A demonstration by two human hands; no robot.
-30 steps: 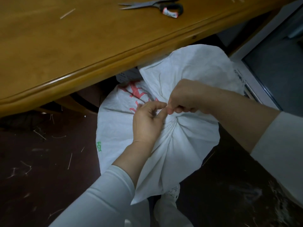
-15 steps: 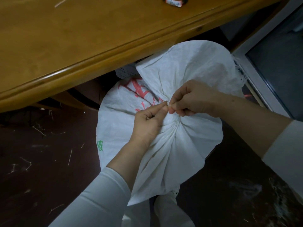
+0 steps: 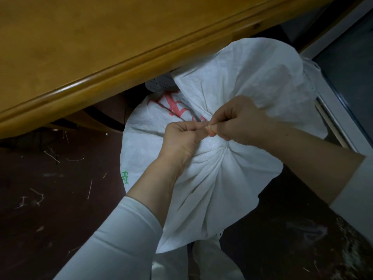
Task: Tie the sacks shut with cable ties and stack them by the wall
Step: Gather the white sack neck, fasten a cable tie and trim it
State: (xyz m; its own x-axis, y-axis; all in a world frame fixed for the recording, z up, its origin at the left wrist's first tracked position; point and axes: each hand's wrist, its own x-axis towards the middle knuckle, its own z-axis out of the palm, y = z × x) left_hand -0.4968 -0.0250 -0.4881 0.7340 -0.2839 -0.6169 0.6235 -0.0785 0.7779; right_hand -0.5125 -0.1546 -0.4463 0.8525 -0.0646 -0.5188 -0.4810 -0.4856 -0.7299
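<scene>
A white woven sack (image 3: 232,81) with red and green print stands on the floor below me, its mouth gathered into a twisted neck (image 3: 218,150). My left hand (image 3: 182,138) and my right hand (image 3: 236,120) meet just above that neck, fingers curled, thumb and forefinger tips pinching something small between them. It looks like a thin pale cable tie (image 3: 201,124), mostly hidden by the fingers. The loose top of the sack fans out toward me.
A wooden table (image 3: 101,47) overhangs the sack at the upper left. A grey and white frame (image 3: 333,110) stands at the right. Several cut tie ends (image 3: 88,188) litter the dark floor at the left.
The view has tipped down, so the scissors on the table left the frame. Both hands stayed pinched together over the neck, the right hand shifting a little to the right.
</scene>
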